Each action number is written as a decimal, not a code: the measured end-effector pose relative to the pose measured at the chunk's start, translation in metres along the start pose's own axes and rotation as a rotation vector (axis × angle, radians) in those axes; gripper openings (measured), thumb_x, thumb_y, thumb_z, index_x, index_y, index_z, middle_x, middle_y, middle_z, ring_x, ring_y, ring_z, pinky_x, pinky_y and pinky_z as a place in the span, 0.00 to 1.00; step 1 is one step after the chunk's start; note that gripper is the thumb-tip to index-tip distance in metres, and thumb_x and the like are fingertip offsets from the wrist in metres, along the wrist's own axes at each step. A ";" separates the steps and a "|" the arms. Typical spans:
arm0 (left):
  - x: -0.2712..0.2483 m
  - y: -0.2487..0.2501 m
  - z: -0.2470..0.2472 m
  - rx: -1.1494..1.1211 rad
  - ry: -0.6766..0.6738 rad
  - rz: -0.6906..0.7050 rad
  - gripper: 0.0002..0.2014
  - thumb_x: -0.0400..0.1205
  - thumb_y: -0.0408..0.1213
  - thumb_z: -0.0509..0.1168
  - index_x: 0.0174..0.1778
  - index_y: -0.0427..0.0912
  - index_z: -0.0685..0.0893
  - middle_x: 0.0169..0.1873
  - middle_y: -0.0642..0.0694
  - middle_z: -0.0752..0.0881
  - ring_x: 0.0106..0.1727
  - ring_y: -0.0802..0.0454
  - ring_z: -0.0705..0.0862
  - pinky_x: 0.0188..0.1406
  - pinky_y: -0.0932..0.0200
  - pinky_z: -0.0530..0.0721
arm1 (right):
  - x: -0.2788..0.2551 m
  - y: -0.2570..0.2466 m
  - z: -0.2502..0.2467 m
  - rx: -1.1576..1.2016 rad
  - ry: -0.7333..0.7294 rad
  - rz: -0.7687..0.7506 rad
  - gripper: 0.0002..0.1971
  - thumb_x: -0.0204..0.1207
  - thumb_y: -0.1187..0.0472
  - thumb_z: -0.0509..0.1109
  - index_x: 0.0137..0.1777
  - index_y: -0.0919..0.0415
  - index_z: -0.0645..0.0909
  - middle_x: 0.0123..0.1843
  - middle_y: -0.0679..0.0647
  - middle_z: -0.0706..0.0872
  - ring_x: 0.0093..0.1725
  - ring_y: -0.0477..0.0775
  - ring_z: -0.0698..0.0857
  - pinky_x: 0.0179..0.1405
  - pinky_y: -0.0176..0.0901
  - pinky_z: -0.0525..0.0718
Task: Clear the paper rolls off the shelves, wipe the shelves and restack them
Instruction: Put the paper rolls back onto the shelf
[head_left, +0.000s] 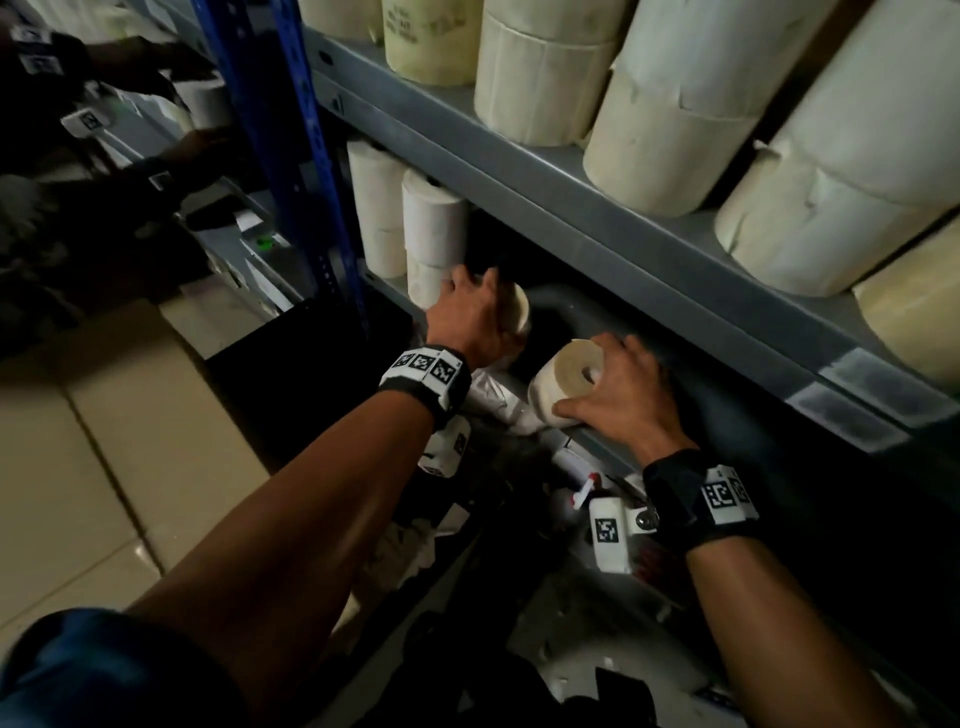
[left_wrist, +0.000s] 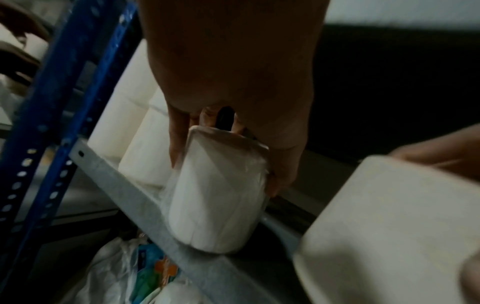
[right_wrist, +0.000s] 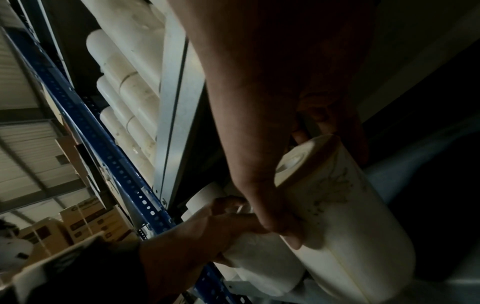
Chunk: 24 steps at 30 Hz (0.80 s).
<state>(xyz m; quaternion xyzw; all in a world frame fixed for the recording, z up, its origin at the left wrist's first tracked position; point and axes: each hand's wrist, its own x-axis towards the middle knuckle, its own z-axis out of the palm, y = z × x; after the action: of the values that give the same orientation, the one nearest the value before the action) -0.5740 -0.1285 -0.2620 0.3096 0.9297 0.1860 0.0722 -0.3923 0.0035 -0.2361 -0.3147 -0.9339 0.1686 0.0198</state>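
Left hand (head_left: 475, 317) grips wrapped roll (left_wrist: 218, 197) at lower shelf edge (left_wrist: 145, 203); right hand (head_left: 618, 395) beside it clasps second roll (head_left: 563, 382).

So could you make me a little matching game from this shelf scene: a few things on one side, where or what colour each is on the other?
Things:
1. left hand
2. right hand
3. shelf upright
4. cardboard boxes

Descriptions:
A. blue, with punched holes
B. grips the roll nearer the stacked rolls
C. on the floor, left of the rack
D. grips the roll at the lower shelf's front edge

Pairs: 1-B, 2-D, 3-A, 4-C
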 end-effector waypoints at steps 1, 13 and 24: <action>0.008 0.001 0.005 0.001 0.002 0.000 0.51 0.71 0.63 0.79 0.85 0.47 0.65 0.71 0.34 0.71 0.69 0.29 0.77 0.54 0.35 0.86 | 0.005 0.002 0.002 0.007 -0.003 0.006 0.45 0.53 0.42 0.91 0.71 0.51 0.78 0.66 0.56 0.79 0.64 0.64 0.83 0.61 0.54 0.85; -0.011 -0.036 0.030 -0.254 0.064 0.003 0.66 0.68 0.66 0.82 0.93 0.46 0.50 0.84 0.41 0.66 0.81 0.36 0.74 0.69 0.33 0.84 | 0.035 0.000 0.002 0.302 0.121 0.013 0.50 0.50 0.38 0.90 0.75 0.49 0.79 0.73 0.53 0.85 0.73 0.60 0.82 0.70 0.46 0.78; -0.047 -0.046 0.027 -0.390 0.128 0.105 0.48 0.74 0.67 0.77 0.85 0.46 0.70 0.76 0.44 0.76 0.72 0.40 0.81 0.70 0.39 0.85 | 0.017 -0.048 -0.002 0.522 0.382 -0.064 0.52 0.48 0.34 0.88 0.72 0.60 0.82 0.72 0.56 0.87 0.73 0.58 0.83 0.76 0.54 0.78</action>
<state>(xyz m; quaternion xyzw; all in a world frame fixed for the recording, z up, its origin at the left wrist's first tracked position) -0.5550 -0.1827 -0.3040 0.3255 0.8614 0.3851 0.0617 -0.4338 -0.0218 -0.2197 -0.2953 -0.8481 0.3395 0.2798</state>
